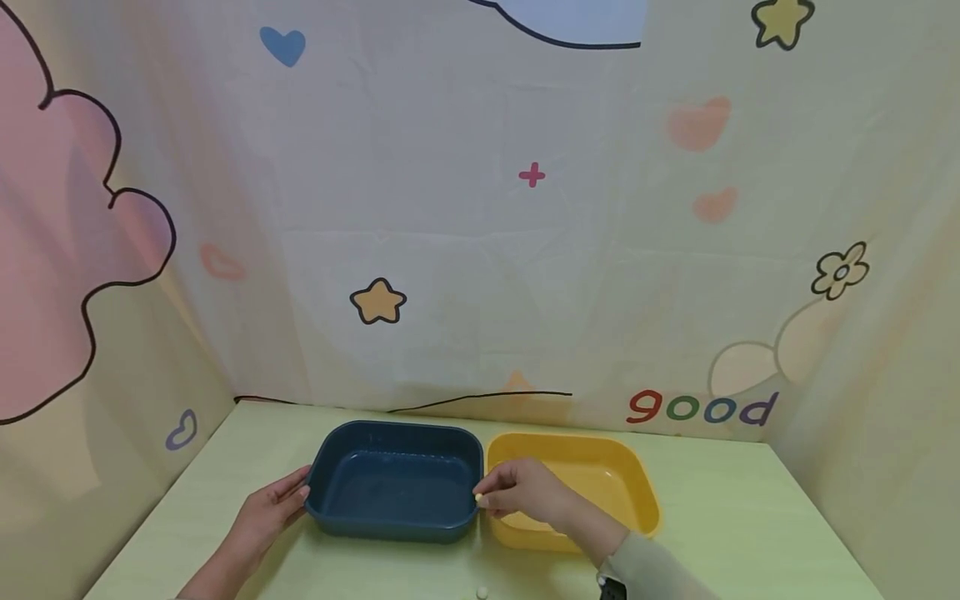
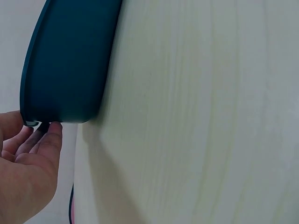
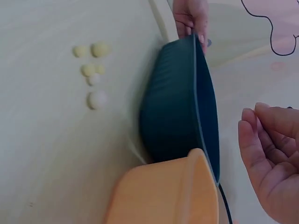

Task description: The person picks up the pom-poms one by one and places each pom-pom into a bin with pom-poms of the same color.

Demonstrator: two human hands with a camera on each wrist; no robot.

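A dark blue basin (image 1: 393, 527) stands left of a yellow basin (image 1: 637, 467), their ends side by side. My left hand (image 1: 262, 517) holds the blue basin's left end, its fingertips (image 2: 55, 128) at the end wall just under the rim. Over the seam between both basins, my right hand (image 1: 528, 492) pinches a small pale yellow ball (image 1: 478, 497) between thumb and fingertips. The right wrist view shows those fingertips (image 3: 261, 106) pressed together above rim height, with the ball hidden. No ball shows inside the blue basin; my right hand covers part of the yellow one.
Several small yellow and white balls, among them a white ball (image 3: 97, 100), lie on the table in front of the blue basin. One ball (image 1: 482, 592) shows at the head view's bottom edge. A printed cloth (image 1: 450, 200) hangs behind the pale table (image 1: 720, 517).
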